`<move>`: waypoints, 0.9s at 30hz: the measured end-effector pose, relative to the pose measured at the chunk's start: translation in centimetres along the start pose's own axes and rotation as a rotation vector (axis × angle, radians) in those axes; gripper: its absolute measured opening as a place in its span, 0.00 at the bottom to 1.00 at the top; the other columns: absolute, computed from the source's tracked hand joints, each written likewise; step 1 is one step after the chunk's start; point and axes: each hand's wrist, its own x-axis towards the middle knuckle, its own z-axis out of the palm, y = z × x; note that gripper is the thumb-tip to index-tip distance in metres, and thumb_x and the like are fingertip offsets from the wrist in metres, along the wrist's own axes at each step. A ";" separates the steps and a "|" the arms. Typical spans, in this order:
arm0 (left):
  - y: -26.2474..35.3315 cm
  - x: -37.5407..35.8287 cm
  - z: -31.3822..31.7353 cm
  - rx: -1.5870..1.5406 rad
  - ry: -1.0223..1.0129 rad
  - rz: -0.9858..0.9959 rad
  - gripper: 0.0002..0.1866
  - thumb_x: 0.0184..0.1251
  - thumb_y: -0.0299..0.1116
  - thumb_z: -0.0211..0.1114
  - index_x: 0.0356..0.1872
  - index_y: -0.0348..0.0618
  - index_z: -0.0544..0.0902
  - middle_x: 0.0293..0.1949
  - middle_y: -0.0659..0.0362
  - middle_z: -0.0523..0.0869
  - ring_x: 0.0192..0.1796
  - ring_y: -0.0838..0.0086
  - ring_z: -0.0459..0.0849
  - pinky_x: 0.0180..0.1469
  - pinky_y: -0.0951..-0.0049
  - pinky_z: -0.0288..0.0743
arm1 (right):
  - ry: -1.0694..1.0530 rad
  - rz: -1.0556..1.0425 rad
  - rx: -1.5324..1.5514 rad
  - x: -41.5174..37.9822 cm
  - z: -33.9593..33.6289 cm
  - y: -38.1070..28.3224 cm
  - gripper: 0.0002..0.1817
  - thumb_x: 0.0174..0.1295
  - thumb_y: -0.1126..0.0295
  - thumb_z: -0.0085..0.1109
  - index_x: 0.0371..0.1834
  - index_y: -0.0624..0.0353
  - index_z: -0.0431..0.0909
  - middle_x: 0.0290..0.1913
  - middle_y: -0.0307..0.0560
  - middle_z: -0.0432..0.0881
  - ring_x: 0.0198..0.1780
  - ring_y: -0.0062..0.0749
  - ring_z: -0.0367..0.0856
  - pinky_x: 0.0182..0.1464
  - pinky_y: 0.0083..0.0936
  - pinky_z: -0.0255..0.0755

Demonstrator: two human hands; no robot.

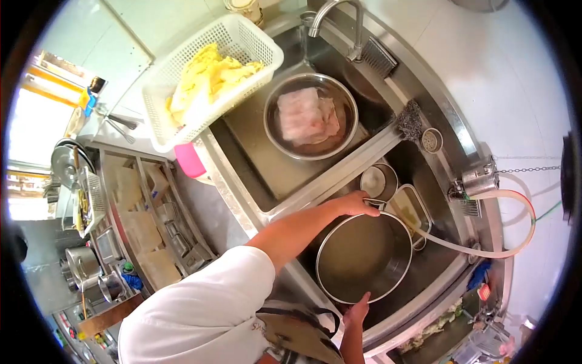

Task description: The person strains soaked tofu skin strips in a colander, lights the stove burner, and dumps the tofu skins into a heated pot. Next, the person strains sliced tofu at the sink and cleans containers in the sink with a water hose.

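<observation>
A large metal stockpot (364, 258) with cloudy brownish liquid inside is in the right-hand sink basin. My left hand (357, 204) is closed at the pot's far handle. At the opposite side of the rim, my right hand (357, 310) grips the pot, its thumb on the edge and its other fingers hidden below. Just beyond my left hand stands a small metal container (379, 180) holding something pale. Beside it is a rectangular metal tray (422, 211), with a pale hose (451, 250) running across it.
In the other basin, a metal bowl (273, 132) holds pale pink meat in water. A white perforated basket (270, 53) with yellowish pieces rests across that sink. Along the back edge are a faucet (357, 30), a steel scourer (409, 120) and a small strainer (431, 141).
</observation>
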 end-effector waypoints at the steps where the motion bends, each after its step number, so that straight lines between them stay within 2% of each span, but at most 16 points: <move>1: 0.0 0.0 0.1 -0.031 0.022 0.003 0.48 0.43 0.56 0.75 0.62 0.34 0.71 0.57 0.44 0.78 0.59 0.58 0.75 0.63 0.65 0.66 | -0.055 -0.003 0.046 0.2 0.1 0.1 0.33 0.69 0.44 0.44 0.65 0.61 0.63 0.61 0.49 0.72 0.57 0.44 0.75 0.57 0.44 0.72; 2: -0.4 0.0 0.1 -0.076 -0.001 0.021 0.48 0.42 0.56 0.76 0.62 0.33 0.71 0.57 0.44 0.77 0.59 0.58 0.75 0.63 0.65 0.66 | -0.102 -0.006 0.096 0.3 -0.1 0.3 0.34 0.69 0.44 0.43 0.66 0.61 0.63 0.62 0.48 0.71 0.59 0.45 0.74 0.58 0.45 0.72; 3: -0.2 -0.2 0.1 0.006 0.063 -0.006 0.49 0.41 0.56 0.76 0.62 0.32 0.71 0.57 0.44 0.77 0.59 0.58 0.75 0.63 0.64 0.66 | -0.135 -0.013 0.156 -0.7 0.5 -0.4 0.34 0.69 0.43 0.42 0.66 0.61 0.63 0.64 0.47 0.71 0.60 0.45 0.73 0.59 0.46 0.71; 5: 0.2 -0.1 0.2 0.047 0.073 -0.024 0.48 0.39 0.56 0.76 0.59 0.31 0.73 0.56 0.44 0.78 0.58 0.59 0.77 0.61 0.64 0.69 | -0.205 -0.069 0.199 -2.6 1.9 -1.7 0.36 0.69 0.43 0.41 0.68 0.63 0.61 0.66 0.47 0.69 0.63 0.43 0.71 0.64 0.42 0.66; 7: -0.1 1.2 1.1 0.091 0.176 -0.127 0.39 0.41 0.51 0.77 0.51 0.32 0.80 0.44 0.47 0.85 0.46 0.63 0.84 0.48 0.64 0.77 | -0.151 -0.088 0.306 -1.8 1.5 -0.9 0.34 0.69 0.45 0.45 0.64 0.67 0.64 0.61 0.49 0.73 0.58 0.40 0.73 0.61 0.36 0.68; 8: 2.2 -0.2 1.7 -0.104 0.082 -0.203 0.31 0.46 0.44 0.76 0.49 0.33 0.81 0.40 0.49 0.86 0.40 0.66 0.85 0.44 0.66 0.79 | -0.065 -0.074 0.292 -2.5 1.7 -1.3 0.34 0.69 0.46 0.46 0.62 0.69 0.65 0.59 0.49 0.74 0.56 0.38 0.74 0.60 0.33 0.68; 9: 1.3 0.0 2.3 -0.245 0.067 -0.170 0.26 0.50 0.38 0.75 0.48 0.32 0.81 0.39 0.49 0.86 0.37 0.67 0.86 0.41 0.67 0.80 | -0.047 -0.138 0.253 0.1 0.0 0.8 0.33 0.70 0.46 0.45 0.63 0.68 0.65 0.58 0.48 0.75 0.54 0.36 0.75 0.58 0.33 0.68; 10: 3.0 -0.9 3.0 -0.266 0.106 -0.173 0.25 0.51 0.38 0.75 0.46 0.29 0.81 0.39 0.48 0.86 0.36 0.67 0.86 0.40 0.67 0.80 | 0.051 -0.169 0.260 0.4 0.2 0.2 0.33 0.70 0.46 0.45 0.62 0.67 0.66 0.57 0.49 0.76 0.51 0.36 0.76 0.56 0.32 0.69; 11: 3.2 -1.6 3.2 -0.167 0.185 -0.113 0.24 0.48 0.39 0.76 0.37 0.26 0.83 0.31 0.51 0.86 0.30 0.70 0.85 0.32 0.70 0.79 | 0.046 -0.130 0.295 0.1 0.0 -0.5 0.34 0.69 0.45 0.45 0.62 0.67 0.66 0.57 0.49 0.75 0.52 0.37 0.75 0.56 0.33 0.70; 12: 4.7 -2.7 4.0 -0.185 0.215 -0.163 0.22 0.48 0.39 0.76 0.35 0.27 0.83 0.31 0.51 0.86 0.30 0.71 0.85 0.31 0.70 0.79 | 0.030 -0.088 0.334 -0.2 -0.4 -1.3 0.35 0.69 0.44 0.45 0.63 0.67 0.66 0.57 0.49 0.75 0.52 0.37 0.75 0.56 0.33 0.70; 14: 7.5 -4.1 5.7 -0.067 0.292 -0.152 0.21 0.48 0.40 0.76 0.33 0.28 0.83 0.30 0.52 0.86 0.28 0.71 0.85 0.30 0.71 0.78 | 0.062 0.085 0.299 -1.5 -1.0 -4.4 0.36 0.68 0.42 0.45 0.65 0.63 0.65 0.61 0.48 0.73 0.58 0.38 0.73 0.60 0.34 0.68; 16: 9.4 -5.2 6.5 -0.138 0.243 -0.091 0.22 0.47 0.40 0.77 0.33 0.29 0.83 0.29 0.52 0.86 0.27 0.72 0.84 0.29 0.72 0.78 | 0.010 0.121 0.346 -1.7 -1.8 -5.3 0.37 0.67 0.40 0.44 0.67 0.61 0.63 0.64 0.48 0.71 0.62 0.39 0.71 0.63 0.35 0.67; 18: 12.6 -7.2 7.8 -0.116 0.275 -0.090 0.23 0.47 0.40 0.78 0.34 0.28 0.82 0.28 0.53 0.85 0.27 0.72 0.84 0.29 0.73 0.77 | -0.106 0.012 0.495 -1.3 -2.3 -5.1 0.39 0.66 0.39 0.44 0.69 0.60 0.61 0.67 0.48 0.68 0.64 0.40 0.69 0.64 0.38 0.66; 19: 12.9 -7.7 8.2 -0.114 0.294 -0.073 0.23 0.47 0.40 0.77 0.36 0.28 0.82 0.29 0.54 0.85 0.28 0.73 0.83 0.30 0.73 0.76 | -0.122 0.071 0.522 -1.4 -2.7 -5.4 0.39 0.66 0.38 0.42 0.70 0.58 0.60 0.69 0.48 0.65 0.66 0.42 0.66 0.67 0.40 0.63; 23: 16.3 -10.2 10.2 0.002 0.377 -0.028 0.24 0.50 0.38 0.75 0.41 0.28 0.80 0.31 0.57 0.83 0.31 0.76 0.79 0.34 0.74 0.74 | -0.282 0.072 0.559 0.0 -4.0 -6.3 0.42 0.66 0.37 0.42 0.70 0.62 0.58 0.69 0.51 0.63 0.67 0.46 0.64 0.67 0.44 0.61; 27: 17.7 -11.0 11.3 -0.111 0.327 0.094 0.21 0.52 0.37 0.72 0.43 0.30 0.82 0.31 0.60 0.82 0.32 0.79 0.76 0.35 0.77 0.69 | -0.446 0.152 0.545 1.5 -4.1 -7.4 0.43 0.65 0.36 0.40 0.72 0.59 0.55 0.73 0.52 0.57 0.71 0.47 0.59 0.69 0.47 0.57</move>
